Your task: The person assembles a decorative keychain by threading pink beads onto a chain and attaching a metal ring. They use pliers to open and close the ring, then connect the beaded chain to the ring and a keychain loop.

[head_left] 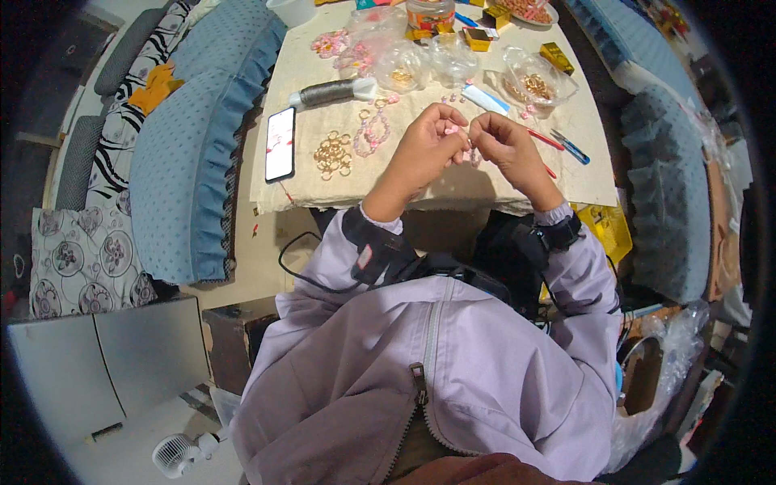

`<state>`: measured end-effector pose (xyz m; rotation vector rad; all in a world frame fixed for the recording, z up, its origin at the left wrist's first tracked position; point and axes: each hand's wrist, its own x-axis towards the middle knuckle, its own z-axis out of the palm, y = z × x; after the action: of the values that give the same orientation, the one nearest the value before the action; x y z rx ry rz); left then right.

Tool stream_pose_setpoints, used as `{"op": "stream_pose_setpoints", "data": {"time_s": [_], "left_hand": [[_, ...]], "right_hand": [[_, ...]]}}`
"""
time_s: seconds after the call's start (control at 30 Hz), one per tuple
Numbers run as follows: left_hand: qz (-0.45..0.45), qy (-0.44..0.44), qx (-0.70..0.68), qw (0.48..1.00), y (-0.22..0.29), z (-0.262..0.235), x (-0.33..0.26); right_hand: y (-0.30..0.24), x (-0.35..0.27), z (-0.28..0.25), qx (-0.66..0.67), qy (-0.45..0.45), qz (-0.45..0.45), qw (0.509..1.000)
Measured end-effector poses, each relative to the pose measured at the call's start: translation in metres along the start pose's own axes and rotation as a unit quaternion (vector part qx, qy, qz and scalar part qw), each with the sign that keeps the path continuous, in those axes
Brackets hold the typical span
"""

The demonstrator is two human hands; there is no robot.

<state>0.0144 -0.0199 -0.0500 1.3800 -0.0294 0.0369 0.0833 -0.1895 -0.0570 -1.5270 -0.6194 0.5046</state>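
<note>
Over the near part of a cloth-covered table (pixel 436 187), my two hands meet closely. My left hand (pixel 420 153) is closed, pinching a small pink beaded piece (pixel 455 129) between thumb and fingers. Right beside it, my right hand (pixel 511 153) is closed in a pinch too; whatever lies between its fingertips is too small to make out. To the left of my hands lie a pink and purple beaded strand (pixel 360 142) and a pile of gold rings (pixel 332 155). Just right of my right hand are a red slim tool (pixel 546 139) and blue-handled snips (pixel 572 148).
A lit phone (pixel 280 144) and a spool of dark thread (pixel 333 92) lie at the left. Farther back stand clear bags (pixel 453 58) and a plastic bowl of gold parts (pixel 537 81), among small gold boxes (pixel 477 39). Blue-covered seats (pixel 190 145) flank the table.
</note>
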Motion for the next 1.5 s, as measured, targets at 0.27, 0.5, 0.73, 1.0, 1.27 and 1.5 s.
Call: {"op": "stream_pose_setpoints", "data": {"time_s": [0.27, 0.5, 0.73, 1.0, 1.27, 1.5], "left_hand": [[-0.086, -0.044, -0.135, 0.986, 0.013, -0.008, -0.01], [-0.106, -0.036, -0.064, 0.992, 0.021, -0.009, -0.014], [-0.083, -0.04, -0.047, 0.995, 0.019, -0.007, -0.016], [-0.077, -0.077, 0.024, 0.994, 0.023, -0.007, -0.017], [-0.092, -0.012, -0.153, 0.984, 0.016, -0.009, -0.016], [-0.057, 0.022, -0.232, 0.971, 0.002, 0.002, -0.017]], "right_hand": [[-0.011, -0.005, 0.005, -0.032, -0.02, -0.03, 0.999], [-0.011, -0.009, 0.011, -0.105, 0.01, -0.094, 0.99], [-0.028, -0.013, 0.006, -0.208, -0.024, -0.118, 0.971], [-0.041, -0.016, 0.004, -0.268, -0.066, -0.121, 0.953], [-0.029, -0.012, 0.015, -0.088, -0.026, -0.058, 0.994], [-0.018, -0.01, 0.015, 0.007, 0.0, -0.047, 0.999]]}}
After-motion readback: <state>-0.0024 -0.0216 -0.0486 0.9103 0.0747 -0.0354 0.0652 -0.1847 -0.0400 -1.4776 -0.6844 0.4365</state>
